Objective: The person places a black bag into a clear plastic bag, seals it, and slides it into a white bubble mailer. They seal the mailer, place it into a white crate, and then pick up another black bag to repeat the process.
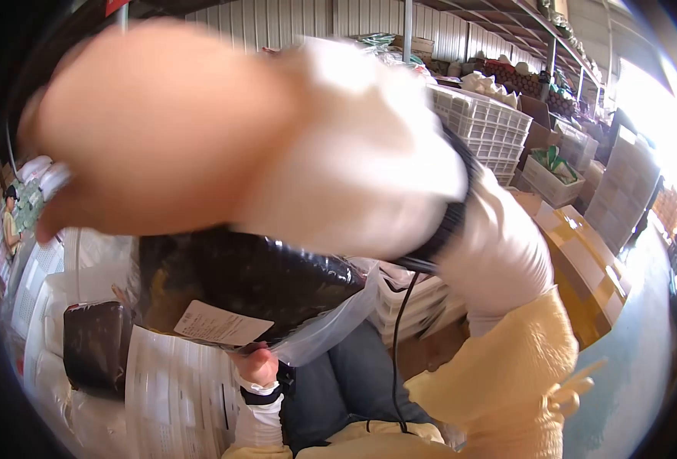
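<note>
A black plastic-wrapped package (254,275) with a white printed label is in front of me, its loose clear plastic edge hanging at the right. At its lower edge my left hand (259,367) grips it, the thumb side showing and the other fingers hidden behind the package. My right hand (162,130) is raised close to the camera and badly smeared by motion, covering the package's upper side. Its fingers point left, and I cannot tell whether they hold anything. Another black package (97,349) lies to the left on white crates.
White plastic crates (177,375) stand at the lower left, and more stacked crates (480,126) rise behind my right arm. Cardboard boxes (583,260) are at the right. A black cable (397,344) hangs down over my lap. A person (11,222) is at the far left.
</note>
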Tool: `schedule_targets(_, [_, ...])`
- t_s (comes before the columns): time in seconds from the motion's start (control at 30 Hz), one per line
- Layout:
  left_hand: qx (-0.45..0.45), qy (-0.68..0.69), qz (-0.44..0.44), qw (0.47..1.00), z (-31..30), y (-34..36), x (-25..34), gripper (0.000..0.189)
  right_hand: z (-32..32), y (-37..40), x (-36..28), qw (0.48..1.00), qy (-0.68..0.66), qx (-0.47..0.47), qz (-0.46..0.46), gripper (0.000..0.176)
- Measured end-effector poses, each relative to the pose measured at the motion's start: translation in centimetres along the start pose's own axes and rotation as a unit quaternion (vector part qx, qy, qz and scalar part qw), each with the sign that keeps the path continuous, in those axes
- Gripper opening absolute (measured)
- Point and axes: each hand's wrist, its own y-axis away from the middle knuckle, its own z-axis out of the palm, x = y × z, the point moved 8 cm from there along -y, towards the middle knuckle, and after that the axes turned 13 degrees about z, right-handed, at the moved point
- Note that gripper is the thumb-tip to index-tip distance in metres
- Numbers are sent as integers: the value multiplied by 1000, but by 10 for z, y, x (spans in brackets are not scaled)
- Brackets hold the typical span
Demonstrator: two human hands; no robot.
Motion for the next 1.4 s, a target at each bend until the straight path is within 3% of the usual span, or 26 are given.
schedule_targets(0.03, [4,10,13,1000,4,-1,1,89,-19,18,14,989,-78,119,-26,37])
schedule_targets(0.13, [12,-4,-31,999,-1,-3,3,93,-32,113,94,937,-264,134,183,43])
schedule_targets(0.2, [-8,-5,-50,999,1,-7,6,90,18,191,134,895,-282,-13,347,59])
schedule_targets(0.23, [-13,-12,-49,999,-4,-8,5,89,46,225,144,831,-376,-66,406,61])
schedule_targets(0.3, [-11,-3,-24,1000,-3,-11,6,84,90,260,145,702,-572,-83,416,56])
schedule_targets(0.33, [-9,1,-11,1000,-3,-12,6,82,97,263,141,678,-600,-64,420,47])
schedule_targets(0.5, [-8,-35,12,999,-18,-5,-3,78,110,282,148,726,-534,71,427,27])
schedule_targets(0.6, [-17,-14,17,1000,-27,-1,-12,76,106,280,145,710,-551,150,412,25])
schedule_targets(0.7, [-10,-1,-14,1000,-22,4,-13,77,101,270,136,679,-577,164,424,26])
schedule_targets(0.8, [-18,-3,-61,998,-13,5,-12,81,108,263,127,655,-574,83,484,33])
schedule_targets(0.87, [37,42,-67,996,-10,7,-12,89,116,262,120,655,-597,69,458,45])
schedule_targets(0.9, [28,41,-75,996,-6,9,-14,87,121,263,117,653,-609,61,447,51])
schedule_targets(1.0, [-20,-20,-114,993,-7,14,-16,82,130,264,119,734,-534,-57,415,71])
schedule_targets(1.03, [-66,-51,-147,986,-8,13,-19,79,138,266,123,695,-569,-79,433,78])
schedule_targets(1.2, [-173,-105,-248,947,15,0,-24,89,159,276,142,679,-564,-88,461,79])
schedule_targets(1.4, [-253,-116,-247,928,36,-21,-27,99,161,285,163,663,-573,-67,477,77])
